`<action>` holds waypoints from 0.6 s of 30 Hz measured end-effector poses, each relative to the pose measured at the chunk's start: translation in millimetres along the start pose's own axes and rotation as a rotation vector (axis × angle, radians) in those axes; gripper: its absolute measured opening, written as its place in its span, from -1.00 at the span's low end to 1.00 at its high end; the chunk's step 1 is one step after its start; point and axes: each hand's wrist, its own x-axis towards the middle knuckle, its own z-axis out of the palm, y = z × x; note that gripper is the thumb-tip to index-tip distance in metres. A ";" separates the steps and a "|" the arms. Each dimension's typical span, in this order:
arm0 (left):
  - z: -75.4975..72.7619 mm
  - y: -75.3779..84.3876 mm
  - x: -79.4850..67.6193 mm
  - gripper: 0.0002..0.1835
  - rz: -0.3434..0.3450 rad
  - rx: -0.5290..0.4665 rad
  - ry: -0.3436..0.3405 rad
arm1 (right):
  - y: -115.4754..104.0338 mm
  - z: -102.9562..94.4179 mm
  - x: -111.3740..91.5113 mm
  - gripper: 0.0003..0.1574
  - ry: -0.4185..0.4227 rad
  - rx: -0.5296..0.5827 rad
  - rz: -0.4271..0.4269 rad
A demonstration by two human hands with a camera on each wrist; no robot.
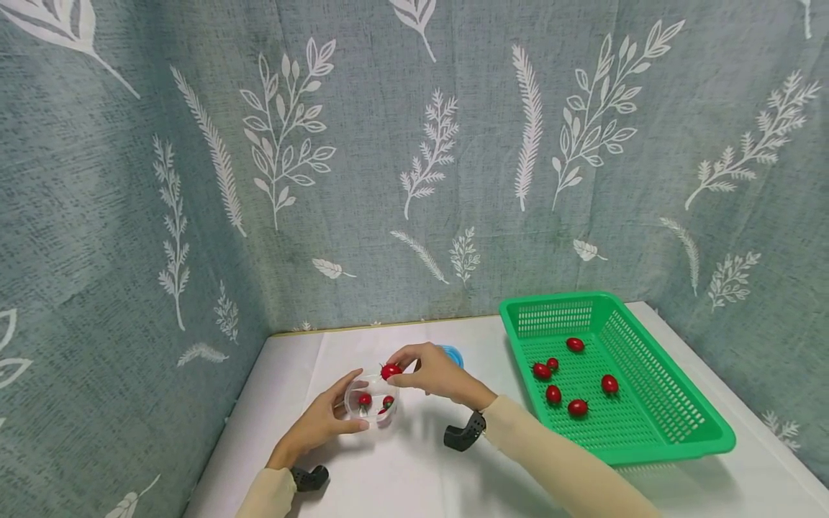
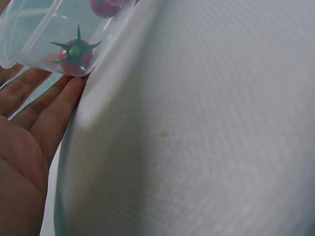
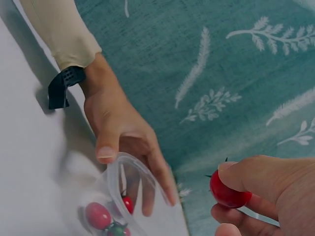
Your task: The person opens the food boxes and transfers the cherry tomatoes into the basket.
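— "What does the right hand [image 1: 435, 370] hide at the head view's centre?"
— "Part of a blue thing [image 1: 455, 355]; its kind cannot be told."
— "Anything cut off?"
— "Both sleeves [image 1: 557, 453], by the bottom edge. In the left wrist view, the cup [image 2: 34, 37] runs out at upper left, one tomato [image 2: 104, 7] at the top."
— "And mid-frame there?"
— "A speck [image 2: 165, 133], too small to name."

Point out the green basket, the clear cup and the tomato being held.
Green basket [image 1: 583, 374], head view: bare floor.
Clear cup [image 2: 56, 22], left wrist view: side wall.
Held tomato [image 3: 226, 191], right wrist view: red side.
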 end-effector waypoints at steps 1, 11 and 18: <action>-0.2 -0.2 0.2 0.17 0.001 0.000 0.000 | -1.2 -2.0 -0.9 -0.75 0.007 -0.011 -0.004; -1.0 -5.8 2.4 0.17 -0.003 0.007 0.004 | 1.6 -21.4 -11.4 -0.75 0.037 -0.037 -0.016; -2.0 -4.5 1.4 0.17 0.008 0.008 -0.003 | 7.2 -35.6 -18.3 -0.74 0.063 -0.050 -0.005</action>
